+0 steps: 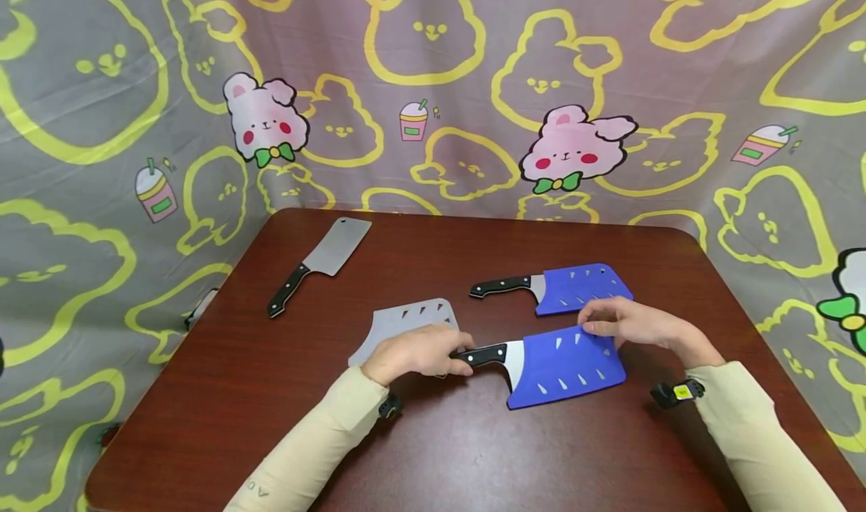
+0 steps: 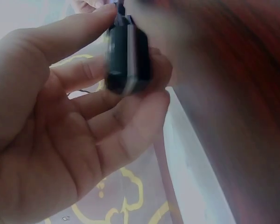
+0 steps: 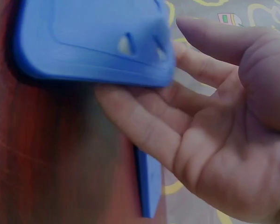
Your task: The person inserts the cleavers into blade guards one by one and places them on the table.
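My left hand (image 1: 422, 349) pinches the black handle (image 1: 487, 355) of a cleaver near its end; the left wrist view shows that handle end (image 2: 128, 60) between thumb and fingers. A blue blade cover (image 1: 568, 365) with small slots encloses most of this cleaver's blade. At the cover's upper right corner, my right hand (image 1: 636, 320) grips its edge with thumb and fingers. Several fingertips reach under the blue cover (image 3: 98, 42) in the right wrist view. Partly hidden by the left hand, a grey blade cover (image 1: 402, 319) lies on the table.
Behind the held cleaver lies a second one with a black handle (image 1: 504, 285), its blade in another blue cover (image 1: 575, 286). A bare cleaver (image 1: 338, 247) rests at the back left of the brown table (image 1: 237, 392). Patterned cloth (image 1: 467, 159) hangs around the table.
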The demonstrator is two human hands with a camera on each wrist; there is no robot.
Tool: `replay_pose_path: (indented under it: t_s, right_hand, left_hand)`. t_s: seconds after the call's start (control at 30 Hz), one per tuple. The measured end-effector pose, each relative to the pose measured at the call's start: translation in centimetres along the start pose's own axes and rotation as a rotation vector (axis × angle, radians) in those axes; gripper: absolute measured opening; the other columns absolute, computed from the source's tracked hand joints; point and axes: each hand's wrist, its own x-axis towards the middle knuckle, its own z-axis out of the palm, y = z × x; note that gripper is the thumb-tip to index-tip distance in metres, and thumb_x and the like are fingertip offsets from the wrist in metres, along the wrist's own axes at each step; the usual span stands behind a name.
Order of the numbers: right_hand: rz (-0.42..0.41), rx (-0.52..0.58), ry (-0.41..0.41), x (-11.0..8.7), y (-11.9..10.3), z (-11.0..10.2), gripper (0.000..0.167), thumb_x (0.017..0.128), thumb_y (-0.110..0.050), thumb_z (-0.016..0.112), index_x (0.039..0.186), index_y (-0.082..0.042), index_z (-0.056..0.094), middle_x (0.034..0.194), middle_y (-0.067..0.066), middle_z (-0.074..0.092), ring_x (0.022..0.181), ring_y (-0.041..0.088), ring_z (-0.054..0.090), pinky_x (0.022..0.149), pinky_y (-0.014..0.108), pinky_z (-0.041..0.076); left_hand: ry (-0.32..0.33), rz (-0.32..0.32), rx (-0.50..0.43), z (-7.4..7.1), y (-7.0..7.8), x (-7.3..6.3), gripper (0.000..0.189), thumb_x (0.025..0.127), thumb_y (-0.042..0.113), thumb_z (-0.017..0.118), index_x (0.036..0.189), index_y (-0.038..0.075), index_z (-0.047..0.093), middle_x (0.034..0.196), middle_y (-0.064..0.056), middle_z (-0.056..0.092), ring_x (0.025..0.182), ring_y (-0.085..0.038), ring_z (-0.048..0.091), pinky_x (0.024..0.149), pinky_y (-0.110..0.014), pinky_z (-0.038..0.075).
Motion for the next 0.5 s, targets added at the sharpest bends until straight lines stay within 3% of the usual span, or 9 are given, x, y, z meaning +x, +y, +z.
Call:
replay_pose_path:
  t_s: [0.23, 0.5]
  right_hand:
    - [-0.042, -0.066, 0.080, -0.6, -0.8, -1.0, 0.027, 0.099, -0.025, 0.058, 0.115, -0.002, 0.060, 0.107, 0.016, 0.062, 0.097, 0.027, 0.063, 0.079, 0.035, 0.057]
    - [-0.102, -0.133, 0.068, -0.1, -4.1, -0.2, 0.024, 0.098, -0.025, 0.060, 0.111, -0.005, 0.062, 0.096, 0.015, 0.063, 0.089, 0.029, 0.064, 0.076, 0.034, 0.057]
  left_hand:
    - [0.050, 0.001, -0.029, -0.9, -0.7, -1.1, 0.031, 0.098, 0.034, 0.060, 0.119, 0.014, 0.068, 0.102, 0.003, 0.069, 0.087, -0.010, 0.061, 0.078, -0.027, 0.050]
    - [0.155, -0.017, -0.071, -3.6, -2.0, -3.2, 0.023, 0.099, 0.030, 0.059, 0.115, 0.017, 0.069, 0.094, 0.006, 0.067, 0.071, -0.006, 0.055, 0.066, -0.025, 0.046]
